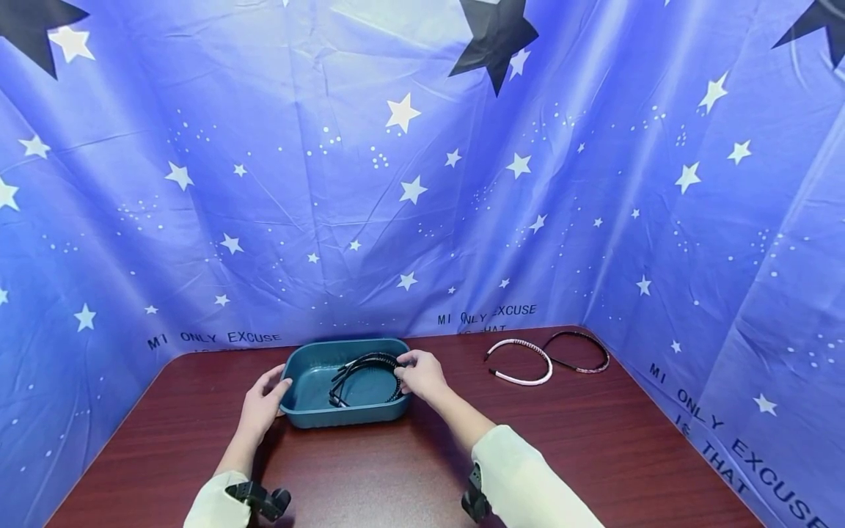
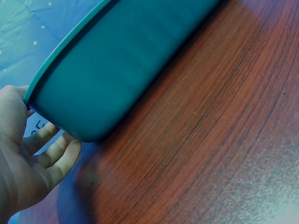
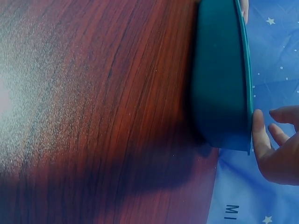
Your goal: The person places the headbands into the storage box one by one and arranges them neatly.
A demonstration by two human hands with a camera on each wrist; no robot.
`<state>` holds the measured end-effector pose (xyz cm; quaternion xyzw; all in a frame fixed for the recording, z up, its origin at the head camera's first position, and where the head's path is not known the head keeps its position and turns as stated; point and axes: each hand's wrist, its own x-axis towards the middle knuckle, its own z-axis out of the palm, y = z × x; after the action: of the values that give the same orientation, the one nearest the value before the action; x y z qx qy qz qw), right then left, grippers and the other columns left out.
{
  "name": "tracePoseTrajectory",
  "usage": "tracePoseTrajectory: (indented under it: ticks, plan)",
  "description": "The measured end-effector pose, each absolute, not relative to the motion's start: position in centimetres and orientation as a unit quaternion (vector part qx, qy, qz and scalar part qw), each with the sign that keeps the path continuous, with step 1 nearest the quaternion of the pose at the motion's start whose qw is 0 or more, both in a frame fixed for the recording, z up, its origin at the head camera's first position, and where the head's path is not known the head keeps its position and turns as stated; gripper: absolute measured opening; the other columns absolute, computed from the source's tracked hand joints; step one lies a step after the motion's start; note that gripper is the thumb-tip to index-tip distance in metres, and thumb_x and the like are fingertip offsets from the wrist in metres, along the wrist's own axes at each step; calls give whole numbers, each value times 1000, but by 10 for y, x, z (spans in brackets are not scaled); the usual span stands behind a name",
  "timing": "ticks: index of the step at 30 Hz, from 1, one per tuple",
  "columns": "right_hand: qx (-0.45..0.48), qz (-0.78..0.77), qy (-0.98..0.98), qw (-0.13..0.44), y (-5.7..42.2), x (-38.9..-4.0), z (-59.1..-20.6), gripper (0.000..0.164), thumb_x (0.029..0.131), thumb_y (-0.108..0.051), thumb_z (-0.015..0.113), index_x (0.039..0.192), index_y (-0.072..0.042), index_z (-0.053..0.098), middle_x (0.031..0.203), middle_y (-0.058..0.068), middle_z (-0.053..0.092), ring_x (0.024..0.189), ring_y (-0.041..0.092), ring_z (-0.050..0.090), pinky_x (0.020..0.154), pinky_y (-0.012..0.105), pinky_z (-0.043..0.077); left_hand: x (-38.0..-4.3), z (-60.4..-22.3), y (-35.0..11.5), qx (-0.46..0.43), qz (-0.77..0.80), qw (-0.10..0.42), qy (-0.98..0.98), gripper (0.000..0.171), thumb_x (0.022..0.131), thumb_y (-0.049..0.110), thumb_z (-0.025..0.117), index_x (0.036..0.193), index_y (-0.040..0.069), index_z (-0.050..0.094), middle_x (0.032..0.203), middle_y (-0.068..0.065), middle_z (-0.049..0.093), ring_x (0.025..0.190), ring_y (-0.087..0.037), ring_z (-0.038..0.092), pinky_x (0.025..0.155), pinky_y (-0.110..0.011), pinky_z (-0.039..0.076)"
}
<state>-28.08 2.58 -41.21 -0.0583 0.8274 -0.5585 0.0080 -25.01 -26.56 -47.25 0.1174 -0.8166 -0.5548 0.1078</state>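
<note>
Nearest to me, two pale sleeves (image 1: 528, 469) are reaching in over the reddish-brown table (image 1: 370, 477), and a small black camera (image 1: 260, 499) is sitting on each wrist. Farther in, the left hand (image 1: 260, 400) is gripping the left end of a teal bin (image 1: 350, 419), its thumb lying at the rim and its other fingers, spread a little and bent, supporting the wall from outside. The right hand (image 1: 420, 375) is bending over the bin's right rim, its little finger touching the edge and its thumb and front fingers curling close together beside the headbands; I can't tell whether they are pinching one. The bin is resting on the table between both hands, and the dark headbands (image 1: 372, 358) are lying overlapped in its right half. Well off to the right, a white headband (image 1: 551, 364) is lying on the tabletop, with a dark patterned headband (image 1: 594, 369) sitting just beyond it, toward the corner. Behind everything, a blue, star-printed cloth (image 1: 370, 220) is hanging in folds.
</note>
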Motion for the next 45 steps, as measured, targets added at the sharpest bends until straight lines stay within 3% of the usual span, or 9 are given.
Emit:
tracePoseTrajectory:
  ticks: [4,10,15,19,25,28,36,45]
  plan:
    - [-58,-552,832,1,29,-285,-413,24,82,-3,65,105,3,64,63,3,54,53,21,63,51,29,55,-250,-472,-265,116,-556,109,-816,46,96,26,51,138,10,43,123,-22,50,105,-28,50,67,-21,51]
    - [-56,-533,844,-8,34,-288,-412,26,83,-7,66,107,1,64,63,-1,50,48,9,52,47,27,52,-251,-473,-264,115,-559,119,-812,46,95,26,52,137,8,45,120,-21,52,97,-24,54,64,-24,53]
    - [-54,-529,847,-12,42,-291,-411,26,83,-9,67,107,1,64,64,0,52,48,13,53,49,32,52,-252,-474,-265,113,-543,124,-823,46,95,27,52,136,8,46,117,-20,53,96,-20,52,68,-19,49]
    - [-48,-519,853,-16,50,-293,-411,25,83,-10,66,106,0,64,63,-1,54,50,16,56,46,27,50,-253,-475,-267,115,-534,120,-829,46,95,29,52,137,10,45,120,-20,54,99,-20,51,72,-15,44]
    - [-40,-508,860,-30,66,-297,-411,26,83,-10,66,107,1,64,64,0,53,46,9,49,43,21,44,-254,-474,-268,110,-554,110,-818,48,96,29,50,139,11,42,125,-21,51,107,-28,49,69,-17,48]
    - [-34,-494,868,-40,74,-298,-410,27,83,-11,67,107,0,65,65,1,54,45,8,46,45,21,42,-254,-474,-267,109,-561,108,-814,47,96,28,50,139,11,42,125,-21,51,105,-28,50,67,-19,51]
    - [-35,-423,902,-84,99,-300,-414,25,80,-17,69,102,-4,68,75,5,62,68,14,54,65,27,44,-252,-474,-266,105,-564,109,-812,46,96,27,50,139,10,42,124,-22,50,103,-28,51,64,-20,51]
    - [-26,-412,906,-92,134,-303,-421,25,81,-15,68,102,-1,68,75,6,61,66,14,53,64,27,43,-252,-474,-268,112,-548,109,-822,47,96,30,51,139,11,43,124,-20,52,101,-22,51,67,-17,49]
